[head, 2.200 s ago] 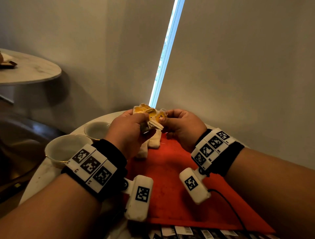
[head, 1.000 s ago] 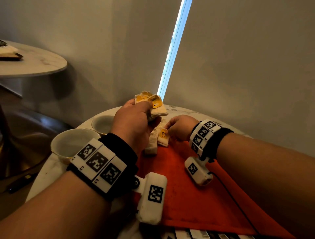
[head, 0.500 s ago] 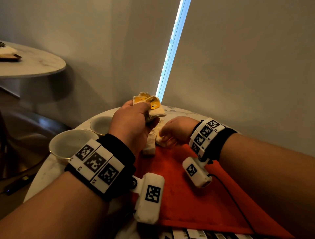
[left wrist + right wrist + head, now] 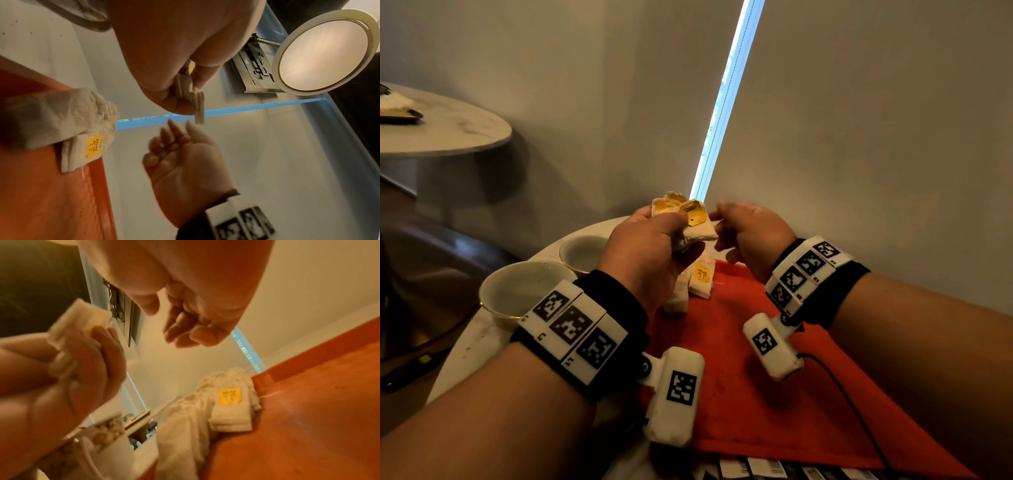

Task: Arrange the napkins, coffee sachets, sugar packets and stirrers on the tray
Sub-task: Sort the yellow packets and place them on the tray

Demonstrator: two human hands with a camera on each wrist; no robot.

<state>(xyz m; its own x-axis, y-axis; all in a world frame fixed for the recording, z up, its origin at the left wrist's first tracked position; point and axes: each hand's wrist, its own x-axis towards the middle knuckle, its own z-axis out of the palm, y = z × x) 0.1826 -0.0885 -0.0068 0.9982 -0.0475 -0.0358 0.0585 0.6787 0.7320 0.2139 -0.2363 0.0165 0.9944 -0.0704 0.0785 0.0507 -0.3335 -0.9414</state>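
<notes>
— Where are the sachets?

— A bundle of them (image 4: 690, 219) sits pinched in my left hand (image 4: 654, 253), raised over the far-left corner of the red tray (image 4: 774, 394). One sachet (image 4: 701, 279) already lies flat there, against the folded napkins (image 4: 678, 294).

— And your other hand?

— My right hand (image 4: 753, 236) holds nothing, fingers loosely curled, just right of the bundle. The bundle's free ends point toward it, so I judge the right is nearer to draw the next one.
</notes>
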